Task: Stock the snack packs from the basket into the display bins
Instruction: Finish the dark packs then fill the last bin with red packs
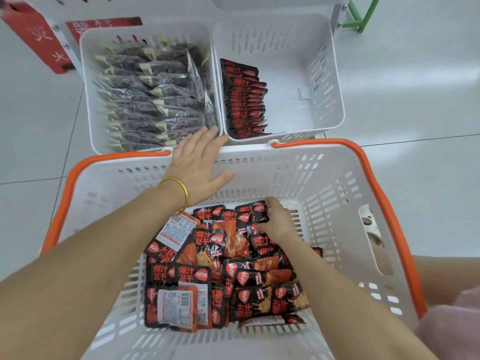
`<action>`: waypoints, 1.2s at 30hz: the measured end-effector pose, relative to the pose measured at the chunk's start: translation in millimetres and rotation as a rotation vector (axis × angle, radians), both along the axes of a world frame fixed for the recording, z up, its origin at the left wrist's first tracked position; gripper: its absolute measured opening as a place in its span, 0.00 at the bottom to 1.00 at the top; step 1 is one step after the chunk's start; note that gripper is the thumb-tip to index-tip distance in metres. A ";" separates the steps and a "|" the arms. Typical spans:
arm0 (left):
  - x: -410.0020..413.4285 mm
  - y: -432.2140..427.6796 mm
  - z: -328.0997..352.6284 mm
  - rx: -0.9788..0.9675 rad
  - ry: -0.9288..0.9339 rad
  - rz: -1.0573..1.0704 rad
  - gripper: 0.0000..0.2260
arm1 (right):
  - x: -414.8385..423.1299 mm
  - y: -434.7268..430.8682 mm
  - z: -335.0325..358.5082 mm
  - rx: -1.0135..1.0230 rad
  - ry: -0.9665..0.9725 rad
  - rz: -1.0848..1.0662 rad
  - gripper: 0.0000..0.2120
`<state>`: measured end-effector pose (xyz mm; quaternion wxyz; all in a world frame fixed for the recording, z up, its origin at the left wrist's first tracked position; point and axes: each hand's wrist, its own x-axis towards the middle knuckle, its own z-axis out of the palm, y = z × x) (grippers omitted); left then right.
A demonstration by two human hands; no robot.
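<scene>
A white basket (337, 178) with orange handles stands in front of me, holding several black-and-red snack packs (207, 271). My right hand (279, 220) is down in the basket and pinches one black-and-red pack (253, 213) at the pile's far edge. My left hand (198, 166) reaches over the basket's far rim with fingers straight, fingertips at the near edge of the left bin. The right display bin (322, 81) holds a row of the same red packs (244, 100) along its left side. The left display bin (87, 100) is full of dark clear-wrapped packs (153, 100).
Both bins sit on a white rack over a pale tiled floor (415, 87). A red sign (36, 35) stands at the back left, and a green frame (359, 14) at the back right. A pink sleeve or garment (452, 328) shows at the lower right.
</scene>
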<state>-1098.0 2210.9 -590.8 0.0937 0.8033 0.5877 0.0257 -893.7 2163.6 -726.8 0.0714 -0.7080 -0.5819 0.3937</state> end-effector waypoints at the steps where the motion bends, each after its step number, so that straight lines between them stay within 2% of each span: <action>1: -0.1 -0.2 0.3 0.003 0.002 0.000 0.35 | -1.2 -0.9 0.9 0.002 0.030 -0.033 0.35; 3: -0.4 -0.2 0.6 0.003 0.001 0.002 0.36 | -1.8 -2.3 0.5 -0.033 0.093 -0.062 0.37; 5: -0.5 -0.4 -0.3 0.000 -0.003 0.003 0.37 | -0.6 -3.0 1.3 -0.107 0.191 -0.109 0.34; 8: -0.1 -1.3 -0.9 0.006 -0.013 -0.003 0.39 | 2.3 -5.7 5.6 -0.148 0.261 -0.139 0.22; 11: -0.1 -0.7 0.0 -0.005 0.001 0.000 0.36 | 6.0 -9.2 9.6 -0.124 0.291 -0.119 0.08; 12: -0.1 -0.7 0.2 -0.011 0.007 0.002 0.36 | 7.4 -10.1 11.3 -0.104 0.312 -0.143 0.06; 17: -0.7 -0.7 0.1 -0.036 -0.007 -0.002 0.40 | 20.9 -8.3 32.3 0.046 0.437 -0.383 0.10; 21: -1.3 0.9 4.8 -0.099 -0.063 -0.008 0.39 | 31.4 -0.1 75.4 0.163 0.446 -0.275 0.05; 25: -0.7 -6.3 21.0 -0.095 -0.244 -0.025 0.41 | 32.3 8.2 131.4 0.268 0.547 -0.212 0.06; 28: 17.3 -21.1 37.0 -0.103 -0.369 -0.078 0.36 | 23.5 13.3 165.3 0.404 0.612 -0.214 0.11; 30: 33.7 -30.3 44.9 -0.274 -0.619 -0.008 0.28 | 16.4 17.2 179.5 0.475 0.640 -0.237 0.11; 32: 43.8 -30.9 48.3 -0.389 -0.840 0.085 0.31 | 10.7 22.3 189.0 0.532 0.637 -0.260 0.13; 33: 45.6 -29.2 49.0 -0.399 -0.872 0.109 0.33 | 7.9 24.6 193.1 0.554 0.618 -0.266 0.14; 36: 45.2 -22.1 54.9 -0.355 -0.893 0.102 0.26 | 3.7 34.0 201.9 0.587 0.496 -0.221 0.15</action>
